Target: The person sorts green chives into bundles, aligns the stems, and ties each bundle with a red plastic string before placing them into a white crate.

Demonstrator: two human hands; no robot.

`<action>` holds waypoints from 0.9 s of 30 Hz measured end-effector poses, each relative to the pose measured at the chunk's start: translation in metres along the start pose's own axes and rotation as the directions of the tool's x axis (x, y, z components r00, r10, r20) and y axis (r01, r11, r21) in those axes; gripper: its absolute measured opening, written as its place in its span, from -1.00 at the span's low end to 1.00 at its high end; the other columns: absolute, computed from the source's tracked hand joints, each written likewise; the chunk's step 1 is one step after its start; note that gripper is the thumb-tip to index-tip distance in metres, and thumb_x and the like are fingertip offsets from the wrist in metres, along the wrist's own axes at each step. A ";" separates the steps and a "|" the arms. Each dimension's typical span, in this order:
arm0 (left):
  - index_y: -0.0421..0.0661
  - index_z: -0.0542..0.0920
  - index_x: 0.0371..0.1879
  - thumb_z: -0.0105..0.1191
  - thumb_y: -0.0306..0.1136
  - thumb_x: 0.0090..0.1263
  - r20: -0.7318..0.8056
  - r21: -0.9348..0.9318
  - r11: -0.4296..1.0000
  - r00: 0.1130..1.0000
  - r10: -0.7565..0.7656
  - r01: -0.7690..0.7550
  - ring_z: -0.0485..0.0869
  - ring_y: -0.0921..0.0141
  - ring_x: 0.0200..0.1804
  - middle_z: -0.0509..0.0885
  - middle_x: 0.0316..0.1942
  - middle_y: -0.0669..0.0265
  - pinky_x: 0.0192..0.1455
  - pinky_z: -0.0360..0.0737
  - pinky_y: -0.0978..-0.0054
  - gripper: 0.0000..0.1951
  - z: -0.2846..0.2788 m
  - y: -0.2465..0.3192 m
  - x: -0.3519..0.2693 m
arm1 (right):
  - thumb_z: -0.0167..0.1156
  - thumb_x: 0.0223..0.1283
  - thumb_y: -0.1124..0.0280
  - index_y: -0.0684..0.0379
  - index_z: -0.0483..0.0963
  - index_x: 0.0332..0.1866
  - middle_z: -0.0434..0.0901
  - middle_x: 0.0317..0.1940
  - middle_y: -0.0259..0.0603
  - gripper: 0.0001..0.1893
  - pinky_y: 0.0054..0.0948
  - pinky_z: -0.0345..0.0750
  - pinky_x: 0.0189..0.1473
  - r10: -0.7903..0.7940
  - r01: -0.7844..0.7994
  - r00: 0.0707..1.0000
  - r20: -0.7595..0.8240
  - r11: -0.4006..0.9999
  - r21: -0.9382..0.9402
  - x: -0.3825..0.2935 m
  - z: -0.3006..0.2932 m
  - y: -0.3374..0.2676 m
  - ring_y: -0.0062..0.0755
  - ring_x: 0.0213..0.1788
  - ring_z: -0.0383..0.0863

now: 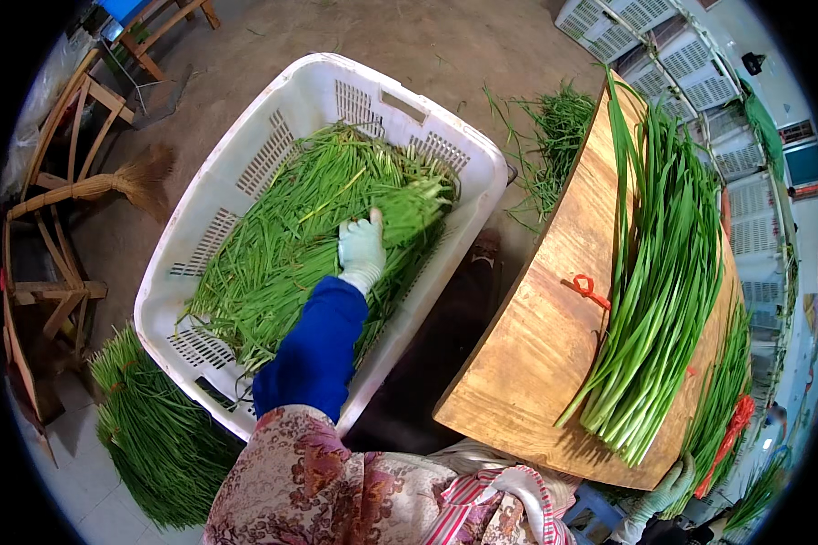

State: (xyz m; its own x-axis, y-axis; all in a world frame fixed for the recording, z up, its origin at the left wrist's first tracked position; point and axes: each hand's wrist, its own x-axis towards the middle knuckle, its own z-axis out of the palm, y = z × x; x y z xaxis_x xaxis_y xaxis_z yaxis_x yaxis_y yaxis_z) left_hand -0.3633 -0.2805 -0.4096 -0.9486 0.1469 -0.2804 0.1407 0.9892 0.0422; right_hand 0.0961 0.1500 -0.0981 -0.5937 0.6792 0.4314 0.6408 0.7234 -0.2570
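Note:
My left hand (363, 251), in a pale knitted glove, is inside a white plastic crate (157, 272). It grips a bunch of garlic chives (416, 208), slightly blurred, above the loose chives (279, 266) heaped in the crate. On the wooden tabletop (518, 340) to the right lies a long loose bunch of chives (661, 300), pale stem ends towards me. My right hand (675, 484), also gloved, is at the table's near right corner, beside another pile of chives (712, 402). Its fingers are partly hidden, so its grip does not show.
Red ties (589, 291) lie on the tabletop, with more red ties (726, 436) at right. Chives (559, 143) lie on the floor behind the table. Tied chives (157, 436) stand left of the crate, near a straw broom (109, 184) and wooden frames (61, 272). White crates (688, 61) line the right.

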 end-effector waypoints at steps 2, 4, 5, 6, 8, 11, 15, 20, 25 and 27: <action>-0.07 0.19 0.27 0.31 -0.14 -0.02 -0.215 0.102 0.992 0.972 0.093 -0.073 0.51 0.18 0.03 0.55 -0.11 0.14 0.27 0.25 0.18 -0.16 0.021 0.011 -0.022 | -0.09 0.40 0.39 0.33 0.42 0.06 0.47 0.01 -0.11 -0.71 -0.33 0.37 0.16 0.014 -0.014 1.000 -0.011 1.000 0.012 -0.003 -0.001 -0.007 -0.27 0.05 0.44; -0.08 0.21 0.27 0.32 -0.12 -0.04 -0.268 0.067 0.993 0.957 0.111 -0.097 0.44 0.14 0.10 0.49 -0.01 0.07 0.31 0.18 0.11 -0.15 0.021 0.023 -0.041 | -0.09 0.40 0.38 0.32 0.42 0.07 0.47 0.01 -0.10 -0.71 -0.33 0.38 0.16 0.019 -0.019 1.000 -0.014 1.000 0.006 -0.004 -0.002 -0.008 -0.27 0.05 0.45; -0.08 0.21 0.27 0.29 -0.14 -0.02 -0.258 0.011 0.993 0.959 0.115 -0.116 0.40 0.12 0.12 0.46 0.03 0.04 0.31 0.15 0.08 -0.18 0.005 0.027 -0.052 | -0.09 0.41 0.37 0.32 0.42 0.07 0.46 0.00 -0.10 -0.71 -0.33 0.38 0.16 0.022 -0.022 1.000 -0.014 1.000 -0.007 -0.006 -0.004 -0.004 -0.27 0.05 0.45; -0.08 0.22 0.27 0.27 -0.16 0.01 -0.252 -0.043 0.991 0.962 0.110 -0.124 0.37 0.11 0.14 0.44 0.06 0.01 0.32 0.12 0.05 -0.20 -0.007 0.025 -0.060 | -0.09 0.41 0.37 0.32 0.42 0.07 0.46 0.00 -0.10 -0.71 -0.33 0.38 0.16 0.020 -0.020 1.000 -0.011 1.000 -0.012 -0.005 -0.003 -0.004 -0.27 0.05 0.45; -0.07 0.21 0.28 0.31 -0.12 -0.06 -0.239 0.016 0.991 0.962 0.134 -0.134 0.29 0.07 0.19 0.35 0.14 -0.04 0.33 0.09 0.03 -0.14 0.003 0.021 -0.056 | -0.09 0.41 0.37 0.32 0.42 0.07 0.46 0.00 -0.11 -0.71 -0.33 0.39 0.15 0.032 -0.032 0.999 -0.019 0.999 -0.002 -0.005 -0.001 -0.003 -0.28 0.05 0.45; -0.06 0.17 0.30 0.34 -0.07 -0.07 -0.183 0.090 0.991 0.976 0.117 -0.102 0.34 0.06 0.17 0.37 0.15 -0.05 0.27 0.18 0.05 -0.09 0.005 0.017 -0.045 | -0.10 0.41 0.39 0.32 0.42 0.06 0.47 0.00 -0.13 -0.72 -0.34 0.38 0.15 0.035 -0.034 0.999 -0.040 0.999 0.023 -0.005 -0.003 0.009 -0.30 0.04 0.45; -0.05 0.16 0.31 0.30 -0.08 -0.01 0.027 0.005 1.000 1.000 -0.008 0.008 0.59 0.20 -0.06 0.57 -0.11 0.14 -0.04 0.50 0.27 -0.13 0.002 0.012 -0.004 | -0.09 0.40 0.40 0.33 0.43 0.07 0.50 0.00 -0.12 -0.71 -0.35 0.36 0.17 0.011 -0.011 0.999 -0.036 1.000 0.009 -0.005 0.000 0.007 -0.29 0.05 0.45; -0.18 0.38 0.19 0.29 -0.17 -0.06 0.052 -0.432 0.901 0.996 0.074 -0.045 0.66 0.24 -0.17 0.66 -0.17 0.07 -0.12 0.58 0.27 -0.25 0.007 -0.040 0.026 | -0.08 0.39 0.40 0.35 0.42 0.07 0.51 0.00 -0.10 -0.70 -0.37 0.35 0.18 -0.006 0.008 0.999 -0.044 0.999 0.039 -0.003 0.003 0.002 -0.28 0.05 0.46; -0.21 0.46 0.14 0.34 -0.26 -0.08 0.176 -0.982 0.126 0.908 0.380 0.137 0.54 0.45 -0.20 0.63 -0.21 0.28 -0.06 0.49 0.47 -0.30 -0.029 -0.093 0.023 | -0.07 0.37 0.42 0.36 0.42 0.07 0.51 0.00 -0.10 -0.70 -0.38 0.34 0.18 -0.010 0.011 0.999 -0.048 0.999 0.033 -0.005 0.000 0.009 -0.28 0.05 0.46; -0.19 0.47 0.13 0.33 -0.28 -0.05 0.179 -0.981 -0.005 0.921 0.346 0.192 0.54 0.43 -0.16 0.63 -0.18 0.32 -0.02 0.48 0.46 -0.34 -0.031 -0.120 0.016 | -0.07 0.36 0.42 0.37 0.42 0.07 0.51 0.00 -0.10 -0.70 -0.38 0.34 0.18 -0.027 0.028 0.999 -0.032 1.000 0.014 -0.003 0.000 0.009 -0.28 0.05 0.46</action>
State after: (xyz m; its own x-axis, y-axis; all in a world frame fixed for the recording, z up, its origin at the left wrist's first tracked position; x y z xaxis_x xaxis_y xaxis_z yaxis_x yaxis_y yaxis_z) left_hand -0.4047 -0.3966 -0.3893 -0.7743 0.4778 -0.4150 -0.4613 0.0227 0.8869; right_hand 0.1033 0.1545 -0.1012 -0.5952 0.6550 0.4656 0.6171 0.7436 -0.2572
